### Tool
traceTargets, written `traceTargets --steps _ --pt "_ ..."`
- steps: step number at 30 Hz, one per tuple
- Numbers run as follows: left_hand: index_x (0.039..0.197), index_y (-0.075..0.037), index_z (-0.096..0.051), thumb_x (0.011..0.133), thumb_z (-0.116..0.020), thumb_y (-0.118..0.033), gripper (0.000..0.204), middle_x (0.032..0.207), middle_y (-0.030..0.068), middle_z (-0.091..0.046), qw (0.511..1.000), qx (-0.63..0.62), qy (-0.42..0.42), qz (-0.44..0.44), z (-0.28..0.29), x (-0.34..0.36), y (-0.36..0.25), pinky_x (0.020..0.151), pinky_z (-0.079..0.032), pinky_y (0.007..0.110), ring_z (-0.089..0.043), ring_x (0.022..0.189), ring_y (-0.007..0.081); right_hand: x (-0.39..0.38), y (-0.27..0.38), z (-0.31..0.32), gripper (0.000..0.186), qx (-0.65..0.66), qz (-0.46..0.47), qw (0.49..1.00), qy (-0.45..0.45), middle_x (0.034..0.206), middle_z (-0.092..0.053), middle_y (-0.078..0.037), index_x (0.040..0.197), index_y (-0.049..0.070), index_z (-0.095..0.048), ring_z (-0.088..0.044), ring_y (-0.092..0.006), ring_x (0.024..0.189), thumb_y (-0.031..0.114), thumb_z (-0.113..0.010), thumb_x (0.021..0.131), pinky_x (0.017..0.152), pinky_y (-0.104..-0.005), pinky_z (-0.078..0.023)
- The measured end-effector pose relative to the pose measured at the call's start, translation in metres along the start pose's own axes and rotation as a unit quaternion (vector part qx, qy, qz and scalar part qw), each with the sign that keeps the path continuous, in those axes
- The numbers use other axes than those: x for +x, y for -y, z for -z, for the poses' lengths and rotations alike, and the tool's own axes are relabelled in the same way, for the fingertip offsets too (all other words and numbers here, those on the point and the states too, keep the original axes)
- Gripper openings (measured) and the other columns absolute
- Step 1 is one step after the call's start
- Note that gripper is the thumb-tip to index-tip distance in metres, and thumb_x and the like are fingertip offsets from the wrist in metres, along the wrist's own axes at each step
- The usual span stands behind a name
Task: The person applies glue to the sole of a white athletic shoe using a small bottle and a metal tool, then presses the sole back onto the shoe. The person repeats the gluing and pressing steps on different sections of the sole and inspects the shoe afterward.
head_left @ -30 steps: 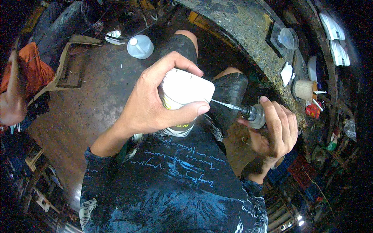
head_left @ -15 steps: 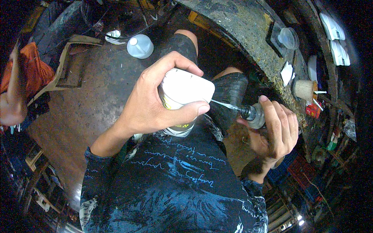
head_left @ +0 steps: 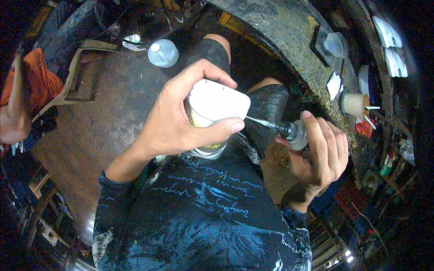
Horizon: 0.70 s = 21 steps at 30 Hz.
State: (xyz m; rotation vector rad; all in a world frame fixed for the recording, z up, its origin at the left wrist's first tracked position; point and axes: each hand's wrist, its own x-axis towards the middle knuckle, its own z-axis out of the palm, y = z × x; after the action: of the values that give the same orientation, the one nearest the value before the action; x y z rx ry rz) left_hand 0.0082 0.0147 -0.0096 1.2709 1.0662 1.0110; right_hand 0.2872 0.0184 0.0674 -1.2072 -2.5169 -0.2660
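Gripping a white can (head_left: 212, 113), the left hand (head_left: 181, 122) points its thin straw sideways at the small part (head_left: 296, 134) pinched in right-hand fingers (head_left: 316, 135).

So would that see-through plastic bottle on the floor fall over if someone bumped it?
The clear bottle looks light, probably thin plastic, so a bump would likely slide or tip it. Its round body would probably roll once down. It stands alone on the floor, nothing bracing it.

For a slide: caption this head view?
Left hand tips white can, its thin nozzle at small part in right hand.
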Motion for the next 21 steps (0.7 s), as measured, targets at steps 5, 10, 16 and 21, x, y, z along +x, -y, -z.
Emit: traceTargets --steps 5,10,16,21 --pt "0.124 -0.003 -0.065 0.076 -0.092 -0.023 0.059 0.122 0.0097 -0.068 1.0 -0.001 0.002 0.011 0.0002 -0.0009 -0.0001 0.101 -0.05 0.035 -0.065 0.116 0.0188 0.0012 -0.0005 -0.0012 0.057 0.004 0.006 1.0 -0.006 0.096 -0.077 -0.012 0.115 0.002 -0.08 -0.074 -0.0306 0.087 0.043 -0.091 0.078 0.079 -0.0423 -0.058" --pt "0.124 -0.003 -0.065 0.076 -0.092 -0.023 0.058 0.122 0.0095 -0.068 1.0 0.008 0.0 -0.005 -0.0004 -0.0003 0.0027 0.101 -0.049 0.035 -0.065 0.116 0.0189 0.0027 0.0003 -0.0002 0.057 0.001 0.009 1.0 0.0 0.097 -0.077 -0.012 0.116 0.002 -0.08 -0.075 -0.0305 0.087 0.043 -0.091 0.078 0.079 -0.0422 -0.058" --pt "0.114 -0.004 -0.068 0.077 -0.095 -0.024 0.049 0.101 0.0067 -0.073 0.998 0.006 -0.031 -0.06 -0.0024 0.0033 0.0048 0.085 -0.055 0.031 -0.07 0.095 0.015 0.0049 -0.003 0.0042 0.057 -0.003 0.028 0.999 0.02 0.097 -0.077 -0.012 0.117 0.002 -0.08 -0.075 -0.0303 0.088 0.042 -0.092 0.078 0.079 -0.0418 -0.058" --pt "0.124 -0.003 -0.065 0.076 -0.092 -0.024 0.059 0.122 0.0094 -0.068 1.0 0.002 0.002 0.007 0.0001 -0.001 -0.0001 0.101 -0.049 0.035 -0.065 0.115 0.0185 0.0048 -0.0023 0.0043 0.056 -0.005 0.024 1.0 0.018 0.097 -0.077 -0.012 0.116 0.002 -0.08 -0.075 -0.0299 0.087 0.042 -0.092 0.078 0.079 -0.0418 -0.058"
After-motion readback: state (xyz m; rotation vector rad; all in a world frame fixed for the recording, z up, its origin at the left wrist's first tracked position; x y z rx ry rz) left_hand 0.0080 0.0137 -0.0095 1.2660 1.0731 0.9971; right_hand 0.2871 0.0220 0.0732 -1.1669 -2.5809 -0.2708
